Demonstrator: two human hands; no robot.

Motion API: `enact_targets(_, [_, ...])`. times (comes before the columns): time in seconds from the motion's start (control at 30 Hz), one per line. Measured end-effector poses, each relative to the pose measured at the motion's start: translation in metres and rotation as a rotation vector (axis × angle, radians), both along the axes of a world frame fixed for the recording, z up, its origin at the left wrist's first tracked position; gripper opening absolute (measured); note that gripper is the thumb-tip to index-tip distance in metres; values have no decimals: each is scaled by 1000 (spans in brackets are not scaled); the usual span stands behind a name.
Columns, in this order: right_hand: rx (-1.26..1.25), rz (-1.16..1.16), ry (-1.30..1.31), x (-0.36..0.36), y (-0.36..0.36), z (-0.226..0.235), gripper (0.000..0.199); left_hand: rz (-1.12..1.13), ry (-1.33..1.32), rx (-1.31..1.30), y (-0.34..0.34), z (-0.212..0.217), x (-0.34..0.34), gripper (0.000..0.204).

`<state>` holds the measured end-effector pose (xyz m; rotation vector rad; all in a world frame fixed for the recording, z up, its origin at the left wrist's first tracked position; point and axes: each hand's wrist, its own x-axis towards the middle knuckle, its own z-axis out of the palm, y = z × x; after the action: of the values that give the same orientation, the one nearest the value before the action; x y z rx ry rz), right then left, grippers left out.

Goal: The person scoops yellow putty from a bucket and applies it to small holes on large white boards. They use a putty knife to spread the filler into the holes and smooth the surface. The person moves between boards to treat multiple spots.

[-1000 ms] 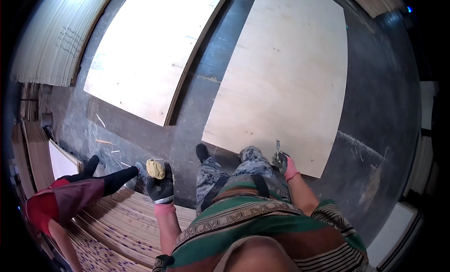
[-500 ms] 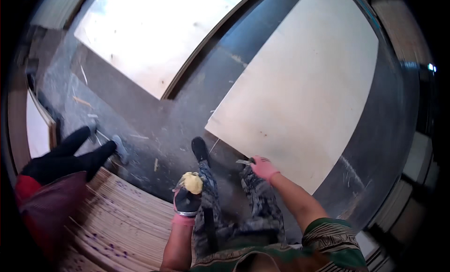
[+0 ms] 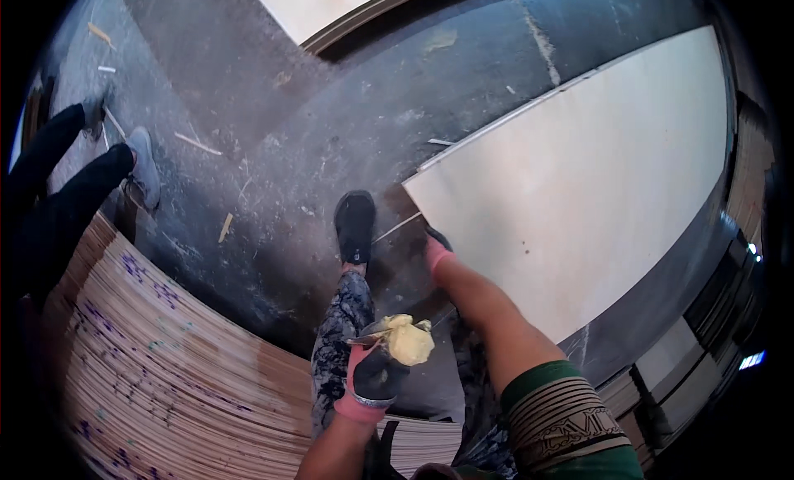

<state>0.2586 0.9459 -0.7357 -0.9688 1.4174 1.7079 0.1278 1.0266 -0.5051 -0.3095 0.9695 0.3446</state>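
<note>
My left hand (image 3: 374, 379), in a pink and black glove, is closed round a lump of pale yellow putty (image 3: 410, 344). A thin grey metal blade (image 3: 364, 341), apparently a scraper, sticks out beside the lump. My right hand (image 3: 436, 250), gloved the same way, is at the near left edge of a pale plywood sheet (image 3: 571, 199). Its fingers look curled at that edge, near the corner, and are partly hidden. No tool shows in the right hand.
A tall stack of thin boards (image 3: 190, 348) with purple marks stands at the lower left. Another pale sheet stack (image 3: 331, 16) lies at the far side. A co-worker's legs and grey shoe (image 3: 145, 170) are at left. Wood slivers (image 3: 198, 143) litter the concrete floor.
My view has turned and dropped closer. The right hand held a flat metal tool before, and now it is at the sheet's edge without it. The left hand has come inward with the putty.
</note>
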Motion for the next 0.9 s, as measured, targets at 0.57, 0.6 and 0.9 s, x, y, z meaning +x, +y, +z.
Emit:
enact_targets(0.57, [921, 1945, -644, 25, -48, 20, 40, 75, 37, 37, -22, -21, 56, 44])
enact_targets(0.6, [1057, 2193, -685, 28, -46, 23, 39, 97, 35, 44, -24, -21, 57, 44])
enact_targets(0.9, [1645, 2710, -694, 60, -12, 48, 35, 67, 113, 158, -26, -12, 66, 50])
